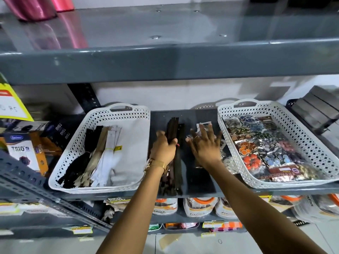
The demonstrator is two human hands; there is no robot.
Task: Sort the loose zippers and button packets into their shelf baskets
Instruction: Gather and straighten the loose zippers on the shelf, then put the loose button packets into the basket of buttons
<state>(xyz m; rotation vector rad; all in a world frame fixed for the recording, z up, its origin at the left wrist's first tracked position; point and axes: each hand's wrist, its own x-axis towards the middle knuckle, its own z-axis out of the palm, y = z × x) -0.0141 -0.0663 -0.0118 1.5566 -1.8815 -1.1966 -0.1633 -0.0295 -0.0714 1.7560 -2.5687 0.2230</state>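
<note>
A bundle of dark loose zippers point(174, 129) lies lengthwise on the grey shelf point(189, 116) between two white baskets. My left hand point(164, 148) is closed around the middle of that bundle. My right hand point(204, 143) lies flat with fingers spread on clear button packets point(202, 125) beside the zippers. The left basket point(117, 114) holds black, beige and white zippers. The right basket point(311, 140) is filled with packets of coloured buttons. More clear packets point(230, 162) sit on the shelf beside the right basket.
A grey shelf board point(165, 59) overhangs above. Boxes marked TRIO point(23, 151) stand at the left, dark boxes point(315, 107) at the far right. Packaged goods point(200, 206) fill the shelf below.
</note>
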